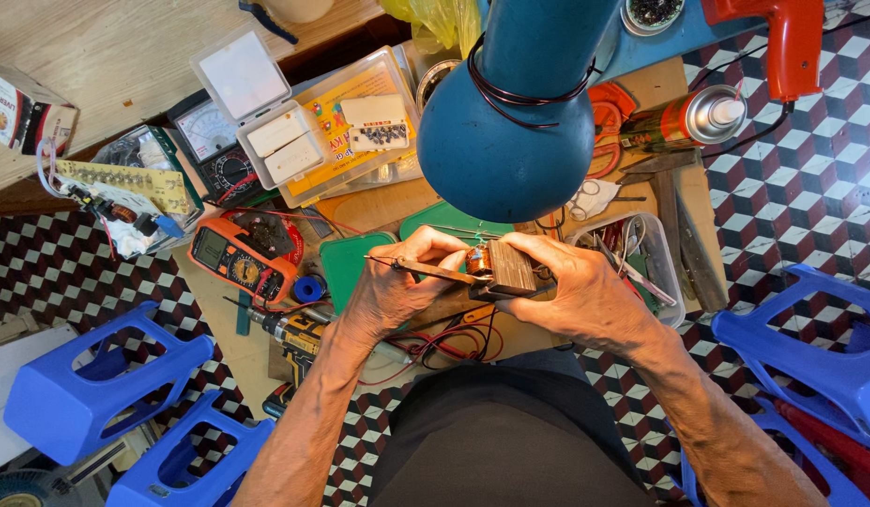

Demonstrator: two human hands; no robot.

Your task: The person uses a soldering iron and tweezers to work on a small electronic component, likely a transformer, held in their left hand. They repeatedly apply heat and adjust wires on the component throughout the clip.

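We see two bare forearms reaching up from the bottom edge, with no sleeves, watch, bracelet or gloves on them. The left hand [390,289] and the right hand [574,291] are both uncovered, and we find no rings on the fingers that show. The forearms are lean, with veins and tendons standing out along them and over the backs of the hands. Between the arms we see a dark, nearly black garment [505,437] covering the lap, plain and unmarked, with a soft fold across its top.
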